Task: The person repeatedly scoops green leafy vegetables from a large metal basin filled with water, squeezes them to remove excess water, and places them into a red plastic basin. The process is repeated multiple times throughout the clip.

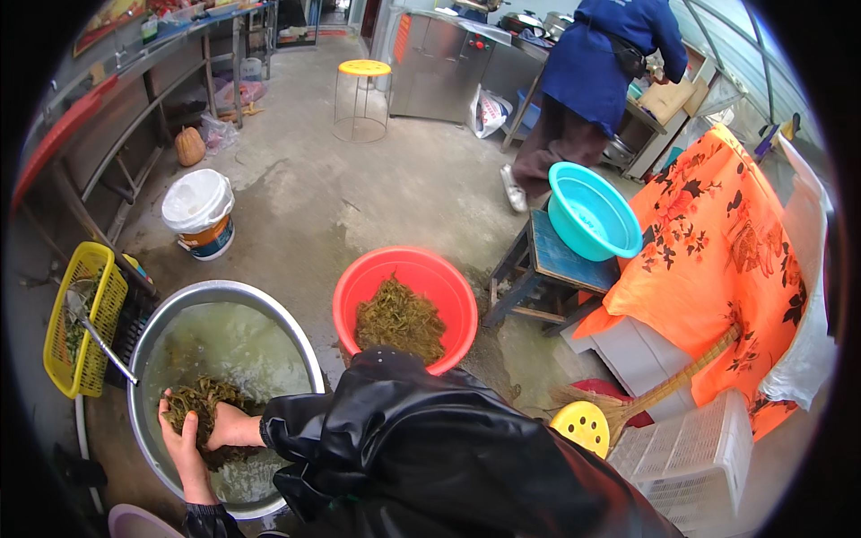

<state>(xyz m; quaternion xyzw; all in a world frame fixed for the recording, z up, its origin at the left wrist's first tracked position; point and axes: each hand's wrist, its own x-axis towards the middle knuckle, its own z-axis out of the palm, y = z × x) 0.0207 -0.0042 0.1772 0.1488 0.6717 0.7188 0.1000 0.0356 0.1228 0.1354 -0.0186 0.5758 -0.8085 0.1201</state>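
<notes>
Hands, left and right, squeeze a wet clump of greens over the metal basin, seemingly mid-wash; next probably calls for lifting it to the red tub.

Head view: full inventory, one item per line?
Metal basin: 1, silver, lower left, holds cloudy water.
Greens: 1 wet clump, dark green, squeezed over the water.
Red basin: 1, centre, holds more greens.
Teal basin: 1, tilted on blue stool.
Yellow crate: 1, far left.
White bucket: 1, upper left.
Yellow-topped stool: 1, top centre.
Orange floral cloth: 1, right.
Co-worker: 1, blue top, background.
Left hand: under the clump.
Right hand: pressing the clump.
</notes>
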